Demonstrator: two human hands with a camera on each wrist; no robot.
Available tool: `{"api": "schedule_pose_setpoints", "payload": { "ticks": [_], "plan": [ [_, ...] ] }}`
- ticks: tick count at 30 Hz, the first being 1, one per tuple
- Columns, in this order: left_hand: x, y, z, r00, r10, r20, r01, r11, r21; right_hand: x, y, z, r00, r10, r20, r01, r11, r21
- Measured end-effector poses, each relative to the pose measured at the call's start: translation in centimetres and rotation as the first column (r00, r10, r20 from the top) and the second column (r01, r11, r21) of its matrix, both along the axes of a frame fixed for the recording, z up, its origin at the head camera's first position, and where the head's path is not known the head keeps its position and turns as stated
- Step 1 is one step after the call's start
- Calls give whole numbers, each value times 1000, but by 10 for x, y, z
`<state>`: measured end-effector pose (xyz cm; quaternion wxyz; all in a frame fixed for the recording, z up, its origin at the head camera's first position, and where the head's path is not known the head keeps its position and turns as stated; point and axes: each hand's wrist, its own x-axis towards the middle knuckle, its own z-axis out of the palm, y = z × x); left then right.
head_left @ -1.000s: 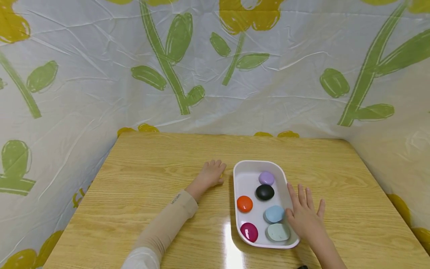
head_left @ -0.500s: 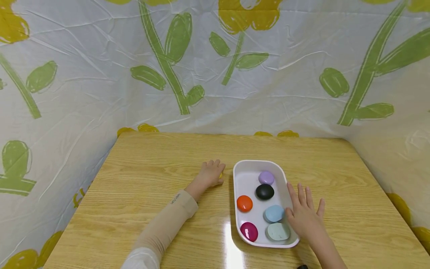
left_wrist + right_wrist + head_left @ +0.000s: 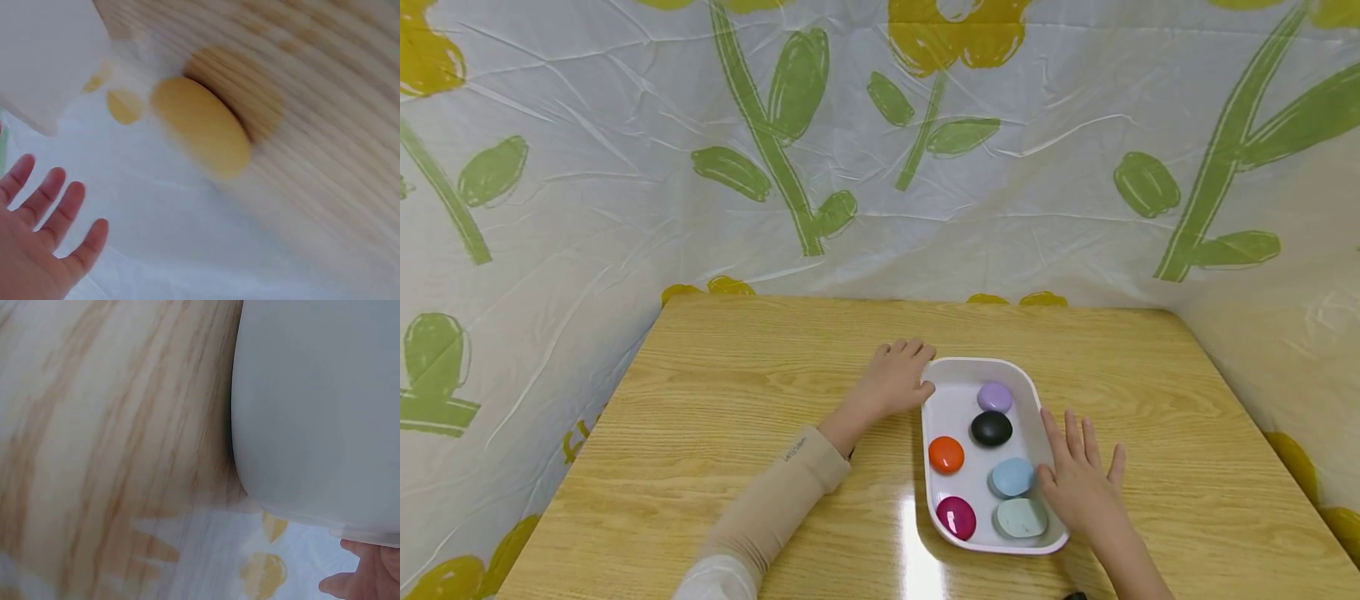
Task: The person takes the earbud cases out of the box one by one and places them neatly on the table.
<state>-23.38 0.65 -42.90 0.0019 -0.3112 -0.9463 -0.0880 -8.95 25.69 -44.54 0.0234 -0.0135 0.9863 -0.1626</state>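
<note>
A white tray (image 3: 928, 433) lies on the wooden table, holding several smooth oval stones: lilac (image 3: 995, 397), black (image 3: 992, 428), orange (image 3: 947, 455), light blue (image 3: 1012, 477), pale green (image 3: 1021, 517) and magenta (image 3: 957, 517). My left hand (image 3: 891, 382) spreads its fingers at the tray's far left corner; whether it touches the rim I cannot tell. A yellow oval stone (image 3: 203, 125) sits on the table in the left wrist view, apart from those fingers, and is hidden in the head view. Along the tray's right rim rests my right hand (image 3: 1082, 483), fingers straight.
A pale flower-printed sheet (image 3: 1015, 208) hangs behind and beside the wooden table (image 3: 737, 358). A small black object (image 3: 1076, 596) shows at the bottom edge near my right forearm.
My left hand has moved right and slightly away, from over the yellow stone to the tray's far left corner. The right hand, tray and stones in the tray stay put.
</note>
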Motion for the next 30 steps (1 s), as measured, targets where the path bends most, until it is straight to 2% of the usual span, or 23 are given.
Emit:
{"api": "schedule_pose_setpoints", "payload": {
  "ticks": [3, 7, 10, 15, 20, 25, 30],
  "plan": [
    [6, 7, 2, 995, -74, -67, 73, 997, -10, 0, 0, 0, 1000, 0, 2, 0, 1000, 0],
    [17, 16, 3, 975, -181, -131, 171, 982, -81, 0, -1, 1, 1000, 0, 7, 0, 1000, -5],
    [24, 22, 1, 953, -258, -156, 234, 960, -155, 0, -1, 1, 1000, -1, 8, 1, 1000, -10],
    [36, 30, -4, 923, -357, -141, 311, 912, -268, 0, -1, 1, 1000, -3, 10, 3, 1000, -10],
    [45, 36, -12, 908, -406, -98, 352, 871, -343, 0, 0, 0, 1000, -4, 6, 4, 1000, -7],
    [52, 41, -14, 914, -404, -19, 359, 832, -423, 0, -1, -1, 1000, -3, 0, 3, 1000, -7],
    [58, 47, -12, 925, -379, 27, 343, 801, -491, 0, -1, -1, 1000, -3, -3, 3, 1000, -4]
  ]
}}
